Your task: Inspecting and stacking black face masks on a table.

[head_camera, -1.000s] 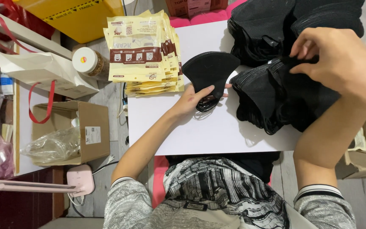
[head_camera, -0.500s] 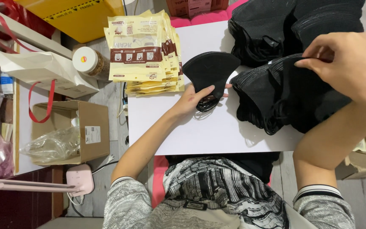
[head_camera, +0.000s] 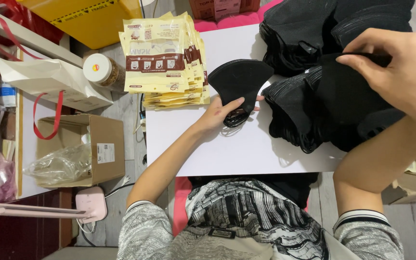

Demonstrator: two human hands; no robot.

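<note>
My left hand [head_camera: 221, 112] rests on the white table [head_camera: 227, 149] and holds a folded black face mask [head_camera: 239, 82] by its lower edge and ear loops. My right hand [head_camera: 400, 72] is raised close to the camera and pinches the top mask of a big heap of black masks [head_camera: 323, 106] at the table's right side. A fanned stack of yellow and brown mask packets [head_camera: 162, 60] lies at the table's far left corner, just left of the held mask.
A brown cardboard box [head_camera: 104, 149] with a clear plastic bag stands on the floor to the left. A white paper bag with red handles [head_camera: 49, 79], a round jar [head_camera: 101, 70], a yellow box [head_camera: 92, 19] and a pink lamp base [head_camera: 90, 204] surround it.
My right hand has closed its fingers on a mask on the black heap and drawn slightly right. My left hand and its mask have stayed put.
</note>
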